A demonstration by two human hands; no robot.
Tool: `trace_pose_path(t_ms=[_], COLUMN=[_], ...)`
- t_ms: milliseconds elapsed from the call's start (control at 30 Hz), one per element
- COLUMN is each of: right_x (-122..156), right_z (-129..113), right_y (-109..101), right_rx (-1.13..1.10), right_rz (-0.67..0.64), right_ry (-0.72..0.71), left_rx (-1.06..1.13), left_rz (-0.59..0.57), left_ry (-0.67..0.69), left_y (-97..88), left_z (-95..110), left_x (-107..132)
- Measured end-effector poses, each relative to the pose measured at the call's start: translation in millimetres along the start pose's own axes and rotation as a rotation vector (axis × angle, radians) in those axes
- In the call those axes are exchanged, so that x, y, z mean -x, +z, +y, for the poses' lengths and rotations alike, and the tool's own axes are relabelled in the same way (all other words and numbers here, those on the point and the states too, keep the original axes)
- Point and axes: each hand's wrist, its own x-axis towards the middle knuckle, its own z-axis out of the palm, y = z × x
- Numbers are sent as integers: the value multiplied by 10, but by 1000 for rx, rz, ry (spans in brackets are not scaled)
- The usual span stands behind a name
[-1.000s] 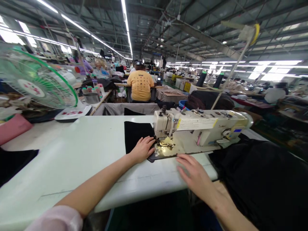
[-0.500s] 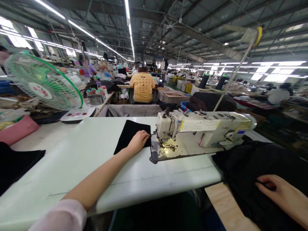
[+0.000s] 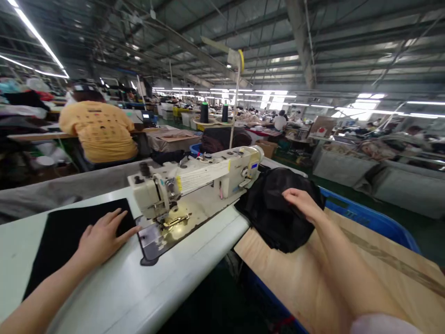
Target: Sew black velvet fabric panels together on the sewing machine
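My left hand (image 3: 104,234) lies with fingers spread on a flat black fabric piece (image 3: 66,232), left of the sewing machine (image 3: 194,181). Its thumb reaches toward the machine's metal plate. On the right, my right hand (image 3: 302,204) has its fingertips pinched on a heap of black fabric (image 3: 274,213). The heap rests partly on the machine table's right end and partly on a wooden board (image 3: 288,269). Beneath the presser foot (image 3: 177,220) lies the bare, lit needle plate.
A blue crate (image 3: 375,218) stands under the wooden board at the right. Behind the machine rise a thread stand pole (image 3: 236,102) and dark thread cones (image 3: 204,112). A person in a yellow shirt (image 3: 99,127) sits ahead on the left.
The view has swung to the right. My left hand has gone from curled fingers to spread ones on the fabric piece. My right hand has moved farther out over the black heap.
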Motion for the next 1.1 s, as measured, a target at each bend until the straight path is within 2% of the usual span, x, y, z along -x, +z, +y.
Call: trace_pose_path(t_ms=[67,133,200,300,367,400,467,533,600,667,700,833,900,1000,1067,1100], right_x=[-43,-93,-126,-44,136,259,541,820,1042,1200,1263,1513,1631,1693,1632,1579], right_z=[-5,-50,-156,-460,-745,-898,-1188,-1410,-1532,-1557,-1542,-1412,-1370,-1402,-1489,-1547], right_y=[-131,-191,-168,10,204,313,528,705,832,929,976,1194,1311,1427,1434,1417], right_rx=[-100,-162,-197,-260,-348,-407,-554,-650,-666,-642,-627,-500,-423,-306,-271,-290], right_rz=[50,83,87,14,-130,-242,-546,-807,-922,-894,-843,-545,-439,-289,-230,-256], right_ry=[8,13,15,-16,-55,-74,-97,-91,-58,-53,-99,-516,-651,-795,-811,-769], left_rx=[27,86,155,268,323,344,413,572,778,934,977,1067,1139,1325,1474,1529], left_rz=[103,146,161,232,254,231,135,44,13,49,81,173,145,8,-57,-53], left_ry=[44,83,149,347,464,508,572,627,630,545,467,130,-17,-182,-265,-303], left_y=[-130,-280,-408,-510,-532,-539,-554,-575,-607,-661,-698,-882,-965,-1044,-1067,-1074], left_z=[110,274,487,900,1229,1398,1710,1946,2078,2115,2109,2048,2032,2021,1993,1968], left_x=[128,263,390,580,728,809,972,1110,1201,1245,1252,1228,1211,1210,1219,1223])
